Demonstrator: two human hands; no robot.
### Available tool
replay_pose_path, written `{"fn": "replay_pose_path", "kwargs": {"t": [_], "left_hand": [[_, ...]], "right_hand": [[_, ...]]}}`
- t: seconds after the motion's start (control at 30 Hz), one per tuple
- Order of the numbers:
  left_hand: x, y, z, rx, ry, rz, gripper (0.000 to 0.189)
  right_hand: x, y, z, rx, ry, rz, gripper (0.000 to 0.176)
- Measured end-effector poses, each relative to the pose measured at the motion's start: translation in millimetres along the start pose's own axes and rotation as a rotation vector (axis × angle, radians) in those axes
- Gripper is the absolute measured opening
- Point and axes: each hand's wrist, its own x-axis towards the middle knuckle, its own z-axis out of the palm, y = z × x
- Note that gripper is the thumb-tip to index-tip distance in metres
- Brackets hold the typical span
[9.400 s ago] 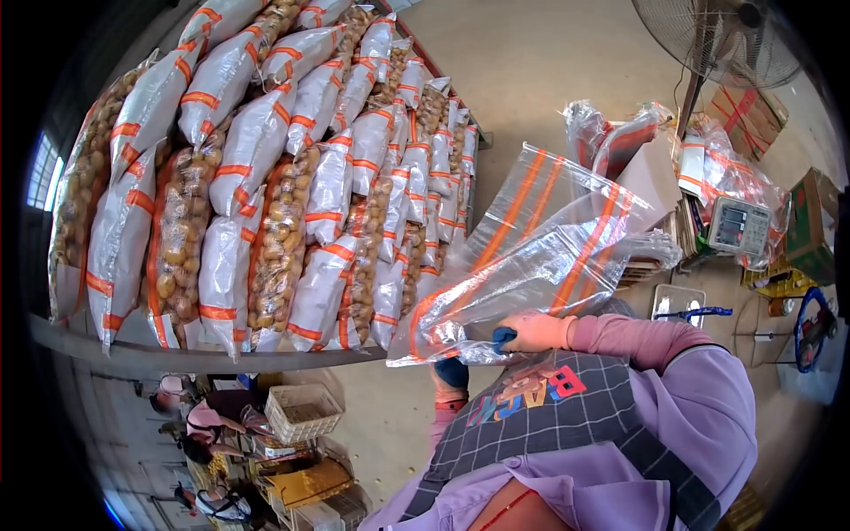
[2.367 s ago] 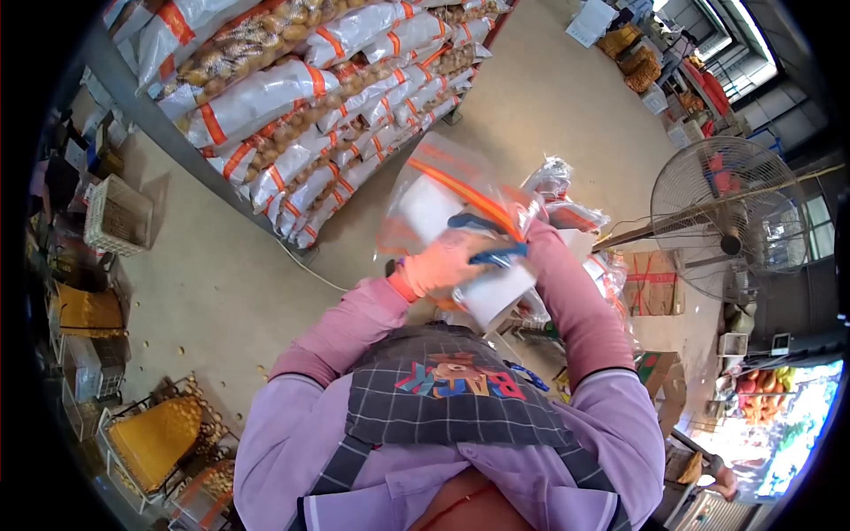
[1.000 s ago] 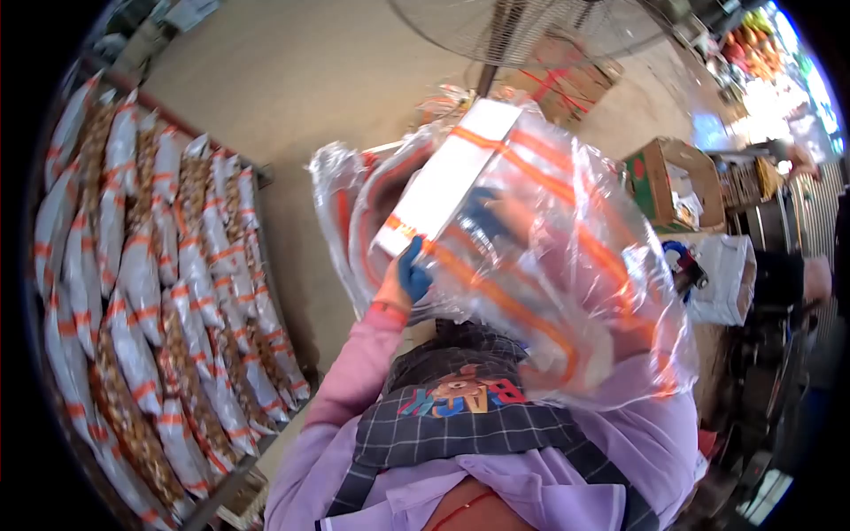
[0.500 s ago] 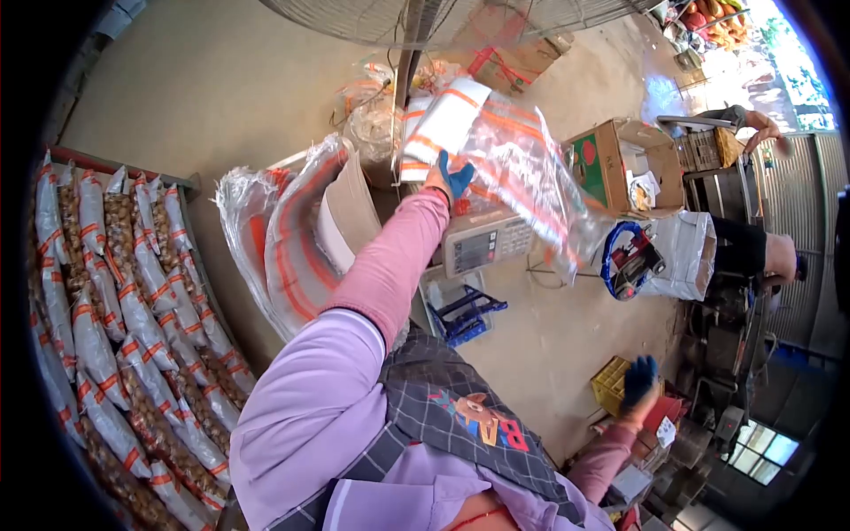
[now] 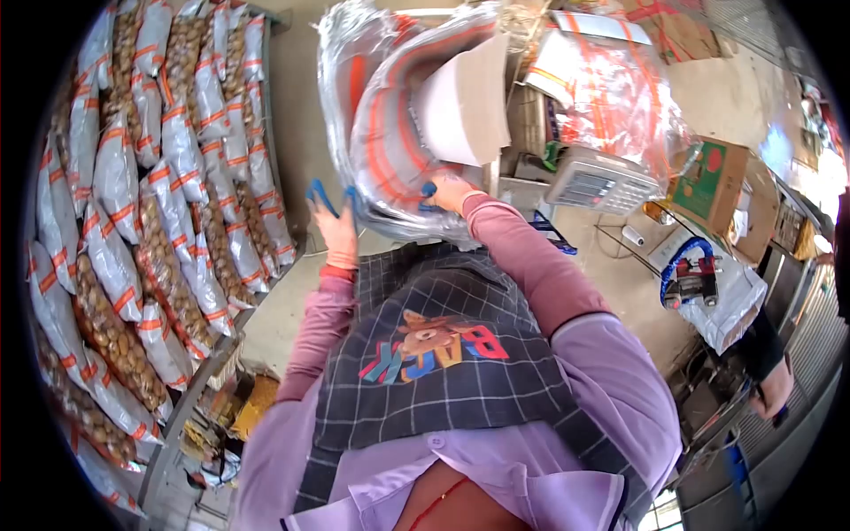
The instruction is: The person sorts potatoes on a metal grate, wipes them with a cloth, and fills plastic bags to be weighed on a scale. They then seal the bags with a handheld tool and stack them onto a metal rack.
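Note:
A bundle of clear plastic bags with orange stripes (image 5: 376,150) stands in front of me, bent round a white curved board (image 5: 456,111). My right hand (image 5: 452,192), blue on its fingertips, is closed on the near edge of the bundle, and some of its fingers are hidden. To the left, my left hand (image 5: 336,234) has its blue-tipped fingers spread beside the bundle's near-left edge. It holds nothing that I can see. More striped plastic bags (image 5: 611,97) lie over the digital scale (image 5: 606,183), right of the bundle.
Filled striped bags of brown round produce (image 5: 168,203) are stacked on the left behind a metal rail (image 5: 276,115). On the right are a green-and-brown carton (image 5: 713,181), a white sack (image 5: 730,305) with a blue-rimmed device (image 5: 695,274), and part of another person (image 5: 775,385).
My view has turned left and down. My left hand has let go of the bags on the scale and come to the bundle. My right hand has come from the far right onto the bundle.

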Motion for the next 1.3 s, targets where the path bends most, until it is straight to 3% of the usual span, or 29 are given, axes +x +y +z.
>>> {"fn": "replay_pose_path", "kwargs": {"t": [0.1,0.2,0.27,0.3,0.33,0.37,0.43,0.47,0.5,0.57,0.63,0.67,0.73,0.77,0.8,0.83,0.87,0.9,0.93,0.97,1.0,1.03,1.07,1.1,1.17,1.2,1.23,1.27,1.3], "left_hand": [[-38.5,-32.4,31.4,-0.256,-0.191,-0.155,0.092],[-55.9,-7.2,56.2,-0.158,-0.099,-0.157,0.097],[-50.5,-10.6,69.3,-0.151,-0.032,-0.216,0.096],[-50.7,-14.0,73.6,-0.06,-0.007,-0.153,0.095],[-52.3,-16.0,77.6,0.033,0.013,-0.088,0.094],[-51.9,-17.4,81.0,0.025,0.017,-0.103,0.094],[-52.8,-21.7,81.3,0.027,0.032,-0.081,0.092],[-53.5,-20.8,80.1,0.03,0.025,-0.081,0.088],[-53.7,-21.3,79.2,0.03,0.019,-0.087,0.088],[-50.7,-19.6,82.3,0.067,0.036,-0.099,0.085],[-48.7,-17.2,83.8,0.112,0.069,-0.085,0.088],[-45.8,-12.8,81.5,0.136,0.054,-0.064,0.088],[-46.4,-7.8,74.5,0.134,0.015,-0.076,0.091],[-49.0,-9.1,72.2,0.114,0.041,-0.053,0.091],[-48.1,-10.7,69.9,0.066,-0.001,-0.049,0.089],[-47.3,-10.9,61.6,0.022,-0.044,-0.045,0.088],[-47.1,-4.7,42.5,-0.069,-0.095,-0.144,0.086],[-52.2,-15.7,19.7,-0.339,-0.1,0.1,0.073],[-56.3,-26.1,-3.3,-0.62,-0.173,0.338,0.061],[-70.6,-3.5,-58.2,-0.767,-0.184,0.331,0.049],[-84.9,19.2,-113.2,-0.913,-0.195,0.325,0.038],[-103.0,11.5,-141.6,-0.841,-0.115,0.329,0.031],[-121.8,3.7,-170.2,-0.768,-0.036,0.327,0.024],[-134.1,-27.4,-193.4,-0.718,0.065,0.298,0.022],[-164.5,-90.7,-235.0,-0.493,0.331,0.122,0.022],[-164.9,-115.4,-258.1,-0.815,0.342,0.002,0.025],[-177.9,-121.9,-291.2,-1.042,0.302,-0.062,0.038],[-197.1,-141.2,-316.8,-1.132,0.333,-0.115,0.042],[-220.4,-161.6,-342.4,-1.226,0.376,-0.162,0.045]], "right_hand": [[16.7,-2.2,13.7,0.011,0.139,0.072,0.035],[38.3,22.1,-8.0,0.274,-0.324,-0.168,0.037],[25.9,29.9,-8.5,0.196,-0.307,-0.213,0.041],[21.6,31.6,-6.2,0.139,-0.278,-0.265,0.046],[23.4,31.4,-4.8,0.045,-0.215,-0.023,0.046],[30.2,41.9,3.9,0.032,-0.227,-0.019,0.046],[42.2,62.8,32.4,-0.128,0.139,-0.042,0.04],[43.0,61.3,30.1,-0.137,0.164,-0.035,0.035],[56.1,72.7,32.0,-0.065,0.155,0.032,0.033],[45.0,-2.6,-23.9,0.48,0.031,0.436,0.03],[32.5,-49.3,-39.5,1.092,-0.103,-0.275,0.029],[7.9,-95.8,-62.4,1.182,-0.084,-0.305,0.03],[-30.4,-144.3,-92.4,0.907,0.119,-0.599,0.034],[-23.8,-145.5,-115.2,0.607,0.078,-0.646,0.032],[-31.7,-150.1,-122.3,1.15,-0.271,-0.367,0.034],[-44.6,-173.2,-108.7,1.125,-0.351,-0.467,0.038],[-57.8,-196.3,-94.9,1.1,-0.432,-0.567,0.043],[-70.9,-219.5,-81.2,1.076,-0.513,-0.666,0.047],[-110.7,-269.5,-79.0,0.748,-0.58,-0.597,0.043],[-128.3,-304.0,-61.2,0.543,-0.562,-0.704,0.031],[-124.9,-324.7,-33.4,0.507,-0.485,-0.796,0.028],[-117.2,-341.9,-2.4,0.64,-0.481,-0.837,0.026],[-130.7,-369.6,21.0,0.798,-0.546,-0.552,0.026],[-110.4,-379.5,59.7,0.528,-0.404,-1.025,0.028],[-115.7,-432.3,105.5,0.121,0.147,-1.61,0.028],[-117.9,-459.6,126.8,0.066,0.234,-1.699,0.024],[-129.7,-478.1,143.3,0.292,-0.169,-1.294,0.025],[-142.4,-496.3,159.8,0.582,-0.393,-0.814,0.026],[-135.0,-510.2,186.3,0.267,-0.142,-0.928,0.03]]}}
